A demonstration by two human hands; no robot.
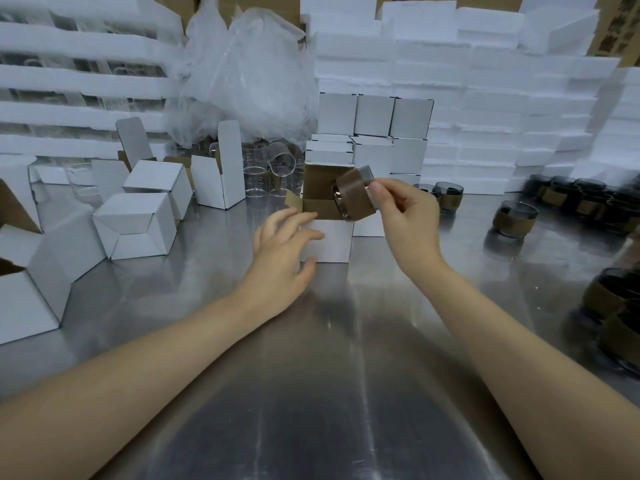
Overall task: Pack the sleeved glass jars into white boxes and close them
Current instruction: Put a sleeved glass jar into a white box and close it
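Polished steel tabletop (pixel 329 393) is crossed by two bare forearms reaching to the middle of the frame. The left hand (pixel 282 252) is laid, fingers loosely spread and nothing gripped, against the near wall of an open white box (pixel 330 244). A sleeved glass jar (pixel 353 199) is pinched by the curled fingers of the right hand (pixel 405 220) and held tilted at the box's mouth. More sleeved jars (pixel 514 223) are grouped at the right edge.

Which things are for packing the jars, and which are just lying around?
For the job: sleeved jar in the right hand, open white box by the left hand, waiting sleeved jars, spare white boxes.
Lying about: plastic bag, bare clear glasses, foam stacks.
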